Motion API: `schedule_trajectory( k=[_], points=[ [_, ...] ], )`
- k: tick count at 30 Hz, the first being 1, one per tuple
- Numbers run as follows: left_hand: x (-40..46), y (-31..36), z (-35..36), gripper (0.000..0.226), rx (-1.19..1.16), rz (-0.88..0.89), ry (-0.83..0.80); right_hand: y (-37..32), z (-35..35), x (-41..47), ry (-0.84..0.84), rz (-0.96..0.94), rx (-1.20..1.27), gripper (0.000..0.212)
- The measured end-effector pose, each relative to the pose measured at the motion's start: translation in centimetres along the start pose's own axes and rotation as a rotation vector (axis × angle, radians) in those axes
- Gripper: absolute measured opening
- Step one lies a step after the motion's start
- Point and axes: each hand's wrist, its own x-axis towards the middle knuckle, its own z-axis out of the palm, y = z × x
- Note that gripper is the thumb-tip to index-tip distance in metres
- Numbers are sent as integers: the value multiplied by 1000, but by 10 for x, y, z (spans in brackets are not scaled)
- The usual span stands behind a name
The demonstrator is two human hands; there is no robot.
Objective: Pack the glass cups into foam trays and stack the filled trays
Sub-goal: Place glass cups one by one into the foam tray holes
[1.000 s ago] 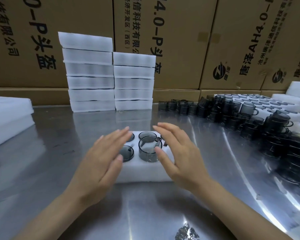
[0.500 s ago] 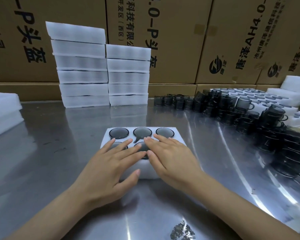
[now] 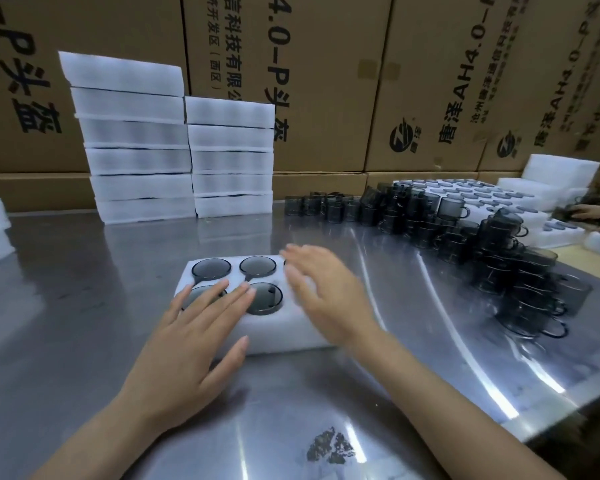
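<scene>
A white rectangular foam tray (image 3: 278, 332) lies flat on the shiny metal table (image 3: 84, 306), directly in front of the person, with smoky grey glass cups (image 3: 264, 297) seated in its round pockets, rims about level with the foam's top face. The left hand (image 3: 187, 344) lies flat on the tray's near left part, fingers straight and spread over the near left cup, the thumb running along the tray's front edge; it grasps nothing. The right hand (image 3: 321, 297) is over the tray's right part, fingers extended and loose, covering the pockets there; it is blurred, so whether it touches the foam cannot be told, but it holds nothing. Behind the tray, at the back of the table, stand two stacks of white foam trays (image 3: 174, 147) side by side, the left one taller. To the right, well apart from the hands, a heap of loose dark glass cups with handles (image 3: 482, 244) spreads across the table, before brown cardboard boxes (image 3: 326, 81)
</scene>
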Motion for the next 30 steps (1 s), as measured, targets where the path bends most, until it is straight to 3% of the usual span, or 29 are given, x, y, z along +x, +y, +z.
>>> schedule_trajectory(
  k=[3,8,12,15,18,26,30],
  points=[
    [-2,-6,-2,51,-152,-59,146,46,-21,22,158,269,13,37],
    [2,-21,-2,42,-363,-207,314,133,-76,58,174,672,-433,47],
    [4,-28,4,40,-416,-264,331,178,-113,67,16,862,-770,43],
    [7,-28,8,39,-401,-216,311,203,-123,59,-91,953,-889,45],
    [7,-28,11,39,-398,-180,293,218,-121,51,-110,950,-962,45],
    [8,-30,13,40,-404,-192,280,226,-111,52,-7,729,-1048,24],
    [7,-29,12,42,-401,-210,269,207,-108,58,111,589,-994,24]
  ],
)
